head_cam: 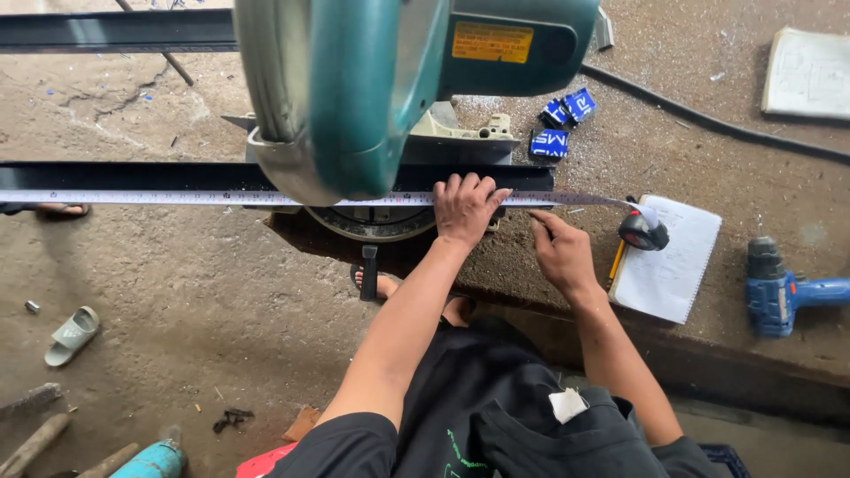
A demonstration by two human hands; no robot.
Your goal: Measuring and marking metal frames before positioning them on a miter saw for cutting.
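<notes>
A teal chop saw stands over a long black metal bar on the concrete floor. A steel tape blade runs along the bar's front edge to a black and red tape case. My left hand presses flat on the tape and bar just right of the saw guard. My right hand rests on the floor beside the bar's right end, its fingers pointing at the tape near the end of the bar. It holds nothing that I can see.
A white notepad with a pencil lies right of the tape case. A blue cordless drill lies at far right. Small blue boxes, a black cable, a grey sandal and a second black bar lie about.
</notes>
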